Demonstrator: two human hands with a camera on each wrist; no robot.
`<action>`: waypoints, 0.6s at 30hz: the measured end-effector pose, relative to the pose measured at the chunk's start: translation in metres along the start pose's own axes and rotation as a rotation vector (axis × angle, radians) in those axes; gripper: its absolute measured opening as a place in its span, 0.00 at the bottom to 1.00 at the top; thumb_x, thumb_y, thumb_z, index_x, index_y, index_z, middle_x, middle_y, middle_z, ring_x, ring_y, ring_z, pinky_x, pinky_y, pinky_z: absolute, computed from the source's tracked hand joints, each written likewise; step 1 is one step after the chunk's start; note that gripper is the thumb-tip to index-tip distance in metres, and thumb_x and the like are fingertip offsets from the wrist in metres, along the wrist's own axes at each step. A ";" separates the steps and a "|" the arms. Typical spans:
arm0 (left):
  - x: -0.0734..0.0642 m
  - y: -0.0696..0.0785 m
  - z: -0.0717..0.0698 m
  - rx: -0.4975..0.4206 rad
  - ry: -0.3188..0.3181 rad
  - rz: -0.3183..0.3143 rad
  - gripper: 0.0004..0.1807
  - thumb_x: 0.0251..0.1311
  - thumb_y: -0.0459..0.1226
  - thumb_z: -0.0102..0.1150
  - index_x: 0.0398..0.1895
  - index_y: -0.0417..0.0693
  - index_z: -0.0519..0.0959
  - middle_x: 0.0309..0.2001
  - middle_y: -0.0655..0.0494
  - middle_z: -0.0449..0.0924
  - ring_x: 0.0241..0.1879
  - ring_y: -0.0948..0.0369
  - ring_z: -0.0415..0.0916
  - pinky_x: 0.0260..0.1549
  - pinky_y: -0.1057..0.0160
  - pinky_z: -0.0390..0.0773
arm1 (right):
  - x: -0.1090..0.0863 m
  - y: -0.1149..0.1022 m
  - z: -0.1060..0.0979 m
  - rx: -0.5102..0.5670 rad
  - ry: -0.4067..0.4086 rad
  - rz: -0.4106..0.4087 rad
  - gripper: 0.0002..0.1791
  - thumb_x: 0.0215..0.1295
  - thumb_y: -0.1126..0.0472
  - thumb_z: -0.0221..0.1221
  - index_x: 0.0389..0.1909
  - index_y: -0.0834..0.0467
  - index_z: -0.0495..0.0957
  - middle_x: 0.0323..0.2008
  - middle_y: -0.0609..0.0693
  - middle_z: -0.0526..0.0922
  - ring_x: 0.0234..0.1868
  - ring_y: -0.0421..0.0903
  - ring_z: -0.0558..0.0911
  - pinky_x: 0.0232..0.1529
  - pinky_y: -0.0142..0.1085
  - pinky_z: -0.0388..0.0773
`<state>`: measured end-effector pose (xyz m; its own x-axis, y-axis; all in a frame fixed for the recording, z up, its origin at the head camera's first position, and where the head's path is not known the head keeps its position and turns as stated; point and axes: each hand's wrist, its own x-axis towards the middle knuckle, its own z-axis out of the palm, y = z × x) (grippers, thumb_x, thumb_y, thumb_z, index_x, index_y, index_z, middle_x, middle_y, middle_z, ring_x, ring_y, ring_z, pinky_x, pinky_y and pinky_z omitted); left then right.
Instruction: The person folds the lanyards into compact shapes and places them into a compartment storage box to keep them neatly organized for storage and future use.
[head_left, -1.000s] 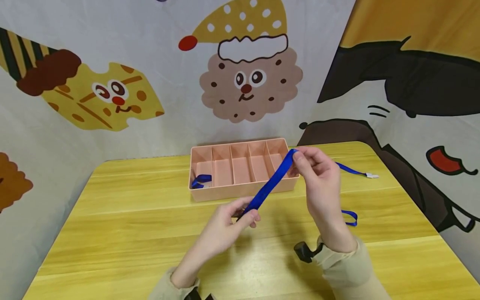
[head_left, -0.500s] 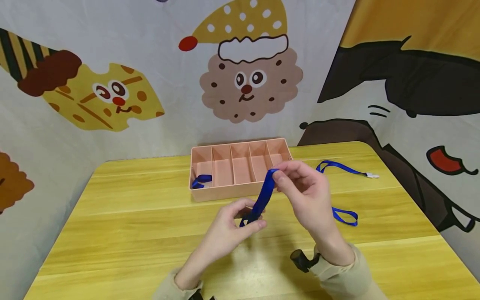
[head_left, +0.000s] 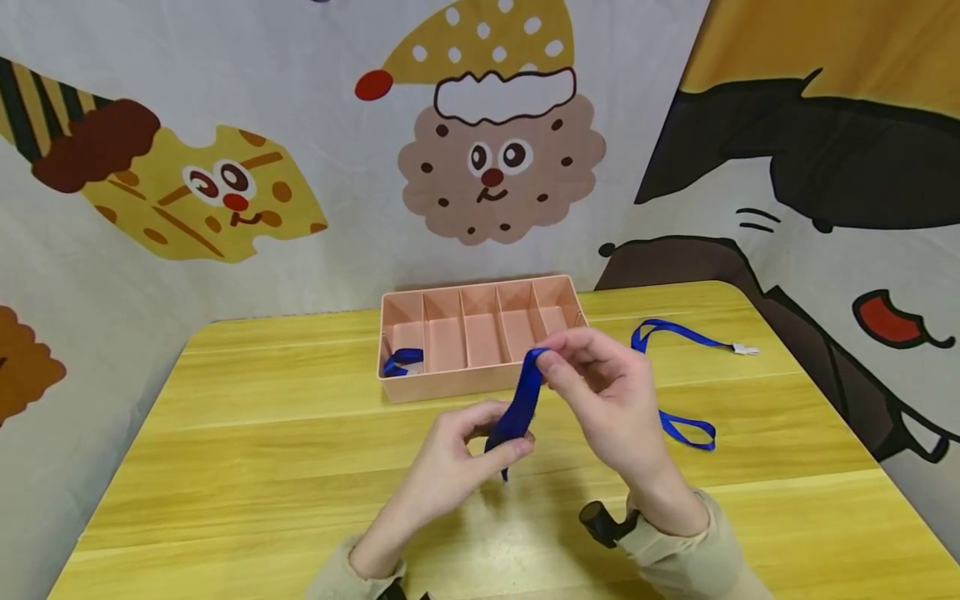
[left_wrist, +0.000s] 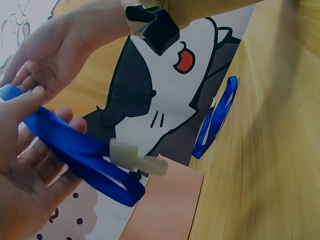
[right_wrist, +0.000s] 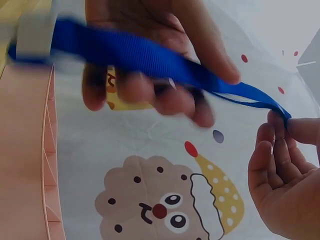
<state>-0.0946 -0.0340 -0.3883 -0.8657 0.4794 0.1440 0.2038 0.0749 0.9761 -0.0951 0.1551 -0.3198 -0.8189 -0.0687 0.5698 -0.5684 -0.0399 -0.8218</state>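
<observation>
Both hands hold a blue lanyard (head_left: pixel 522 404) in the air over the table, in front of the pink box. The right hand (head_left: pixel 609 404) pinches its upper folded end between thumb and fingertips. Lower down, the left hand (head_left: pixel 442 458) holds the strap between its thumb and fingers. A white plastic clip (left_wrist: pixel 131 156) hangs from the lanyard beyond the left fingers, beside a loop of strap, in the left wrist view. From the right wrist view, the doubled strap runs taut-looking across the left hand's fingers to the right hand's pinch.
The pink box (head_left: pixel 480 383) has several compartments; a folded blue lanyard (head_left: pixel 405 358) lies in its leftmost one. Another blue lanyard (head_left: pixel 690 333) with a white clip lies on the wooden table (head_left: pixel 247 467) to the right. A cartoon-printed cloth (head_left: pixel 330 250) hangs behind.
The right hand has come down and left toward the left hand, still pinching the lanyard. The strap between the hands has shortened and hangs steeper. The left hand has shifted slightly right.
</observation>
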 end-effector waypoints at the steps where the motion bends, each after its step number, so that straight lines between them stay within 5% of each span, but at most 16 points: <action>1: 0.000 0.000 0.000 0.009 -0.002 0.020 0.11 0.71 0.39 0.66 0.54 0.49 0.85 0.44 0.49 0.92 0.44 0.68 0.86 0.51 0.63 0.84 | 0.000 0.000 0.000 -0.001 0.005 0.000 0.11 0.72 0.77 0.57 0.42 0.61 0.85 0.35 0.40 0.89 0.34 0.36 0.86 0.40 0.28 0.86; 3: 0.001 0.000 0.001 0.013 -0.011 0.044 0.07 0.73 0.39 0.64 0.47 0.47 0.86 0.43 0.49 0.92 0.43 0.68 0.86 0.49 0.63 0.85 | 0.001 0.000 0.000 -0.002 0.024 0.015 0.13 0.72 0.77 0.57 0.42 0.58 0.86 0.34 0.39 0.89 0.33 0.36 0.86 0.39 0.28 0.86; 7: 0.000 -0.001 0.003 -0.010 -0.020 0.043 0.11 0.77 0.38 0.59 0.51 0.42 0.85 0.39 0.43 0.89 0.39 0.69 0.84 0.45 0.65 0.85 | 0.004 0.003 -0.003 -0.011 0.096 0.083 0.16 0.73 0.76 0.57 0.41 0.53 0.86 0.32 0.38 0.89 0.31 0.35 0.84 0.36 0.27 0.84; 14: 0.002 -0.002 0.006 -0.078 -0.034 0.033 0.18 0.83 0.38 0.47 0.60 0.38 0.82 0.33 0.36 0.81 0.31 0.69 0.77 0.19 0.69 0.72 | 0.012 0.009 -0.010 -0.005 0.209 0.202 0.13 0.75 0.72 0.57 0.39 0.53 0.86 0.30 0.40 0.88 0.30 0.38 0.83 0.34 0.29 0.82; 18: 0.002 -0.001 0.007 -0.096 -0.030 0.005 0.20 0.84 0.39 0.43 0.58 0.36 0.82 0.32 0.36 0.79 0.29 0.70 0.74 0.18 0.70 0.69 | 0.015 0.013 -0.013 0.002 0.231 0.209 0.12 0.76 0.72 0.57 0.39 0.54 0.86 0.29 0.40 0.88 0.30 0.38 0.84 0.33 0.29 0.82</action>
<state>-0.0931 -0.0273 -0.3904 -0.8507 0.5053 0.1453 0.1622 -0.0106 0.9867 -0.1156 0.1663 -0.3224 -0.9146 0.1528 0.3745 -0.3857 -0.0507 -0.9212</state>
